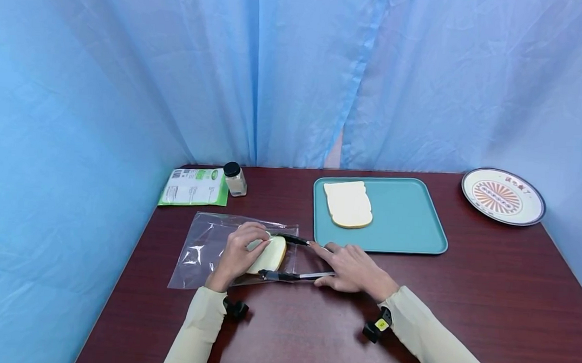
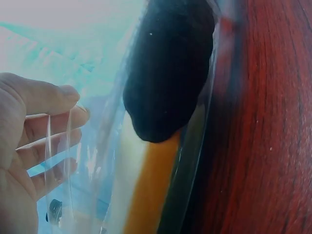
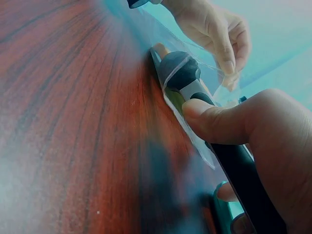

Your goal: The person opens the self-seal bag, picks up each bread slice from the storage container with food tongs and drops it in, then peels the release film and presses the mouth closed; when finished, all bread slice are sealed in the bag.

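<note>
A clear plastic bag (image 1: 195, 256) lies on the table at the left. My left hand (image 1: 239, 249) pinches its upper film between thumb and fingertips, lifting it at the mouth. Inside the mouth is a slice of bread (image 1: 272, 256) with a yellow-brown crust. My right hand (image 1: 350, 269) holds a pair of tongs (image 1: 291, 277), thumb on the near arm and fingers on the far one. The tongs' arms are spread, one black tip at each side of the slice. In the left wrist view, a black tip (image 2: 168, 73) overlaps the crust (image 2: 151, 187).
A teal tray (image 1: 406, 222) with another bread slice (image 1: 349, 205) stands behind the right hand. At the back right is a round patterned plate (image 1: 526, 205). A white-and-green packet (image 1: 190, 190) and a black-lidded jar (image 1: 237, 184) stand at the back left, near the blue curtain (image 1: 217, 81).
</note>
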### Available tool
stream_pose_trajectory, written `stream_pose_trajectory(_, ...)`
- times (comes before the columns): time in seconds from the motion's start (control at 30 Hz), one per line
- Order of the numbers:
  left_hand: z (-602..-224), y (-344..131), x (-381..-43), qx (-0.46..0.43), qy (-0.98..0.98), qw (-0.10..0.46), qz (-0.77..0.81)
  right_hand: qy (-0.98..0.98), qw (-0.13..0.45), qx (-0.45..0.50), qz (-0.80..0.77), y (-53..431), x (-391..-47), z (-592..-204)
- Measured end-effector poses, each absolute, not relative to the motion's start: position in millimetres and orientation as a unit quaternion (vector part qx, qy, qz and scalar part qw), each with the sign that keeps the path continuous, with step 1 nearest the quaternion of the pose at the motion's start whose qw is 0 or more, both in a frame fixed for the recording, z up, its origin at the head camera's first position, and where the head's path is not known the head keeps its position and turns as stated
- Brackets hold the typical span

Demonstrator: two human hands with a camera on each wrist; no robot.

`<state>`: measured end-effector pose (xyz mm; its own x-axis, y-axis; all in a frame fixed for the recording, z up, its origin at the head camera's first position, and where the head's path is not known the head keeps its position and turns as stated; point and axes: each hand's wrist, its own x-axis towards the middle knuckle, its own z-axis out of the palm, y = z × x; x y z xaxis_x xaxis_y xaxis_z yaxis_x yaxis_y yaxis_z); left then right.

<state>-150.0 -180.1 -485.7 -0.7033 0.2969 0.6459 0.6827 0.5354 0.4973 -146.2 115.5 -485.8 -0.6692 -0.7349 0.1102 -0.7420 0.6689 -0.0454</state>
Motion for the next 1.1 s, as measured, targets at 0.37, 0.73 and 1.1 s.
stream_pose_trajectory(0.37,-487.3,-180.2,-151.8,-0.302,-0.833,0.260,-0.383,-0.908,0.044,0.415,0.043,111.9,-147.1,-484.6)
stream_pose_trajectory(0.73,-489.0,-178.8,-151.5,-0.318,-0.823,0.255,-0.397,-0.907,0.053,0.416,0.044,106.7,-147.3,-484.1)
stream_pose_trajectory(1.1,-490.7,-177.6,-152.6,-0.325,-0.822,0.249,-0.395,-0.907,0.056,0.416,0.044,105.4,-148.8,-483.4)
